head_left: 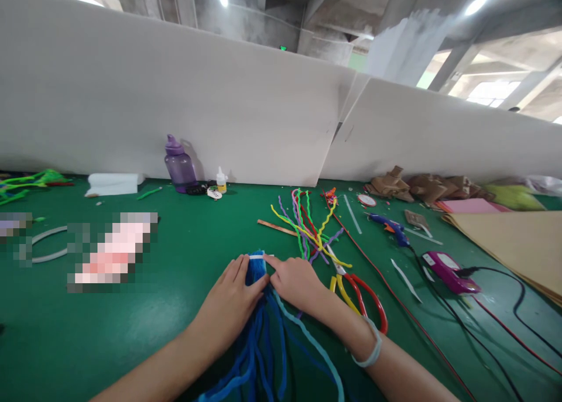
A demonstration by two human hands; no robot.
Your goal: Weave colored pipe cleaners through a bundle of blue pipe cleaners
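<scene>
A bundle of blue fuzzy stems [259, 337] lies at the front middle of the green table, its strands fanning toward me. Across its top end runs a thin white strip [256, 256]. My left hand [232, 294] holds the bundle's upper part from the left, fingers at the strip and thumb across the blue stems. From the right, my right hand [294, 279] presses an index finger on the strip's right end, its other fingers curled beside the bundle. A light blue strand [307, 332] trails under my right forearm.
Scissors with red and yellow handles [357, 291] lie beside my right forearm. Beyond are colored wavy stems [307, 226], a blue glue gun [390, 227], a purple device [450, 272] and cords. A purple bottle [180, 167] and small glue bottle [221, 182] stand by the white partition [175, 92].
</scene>
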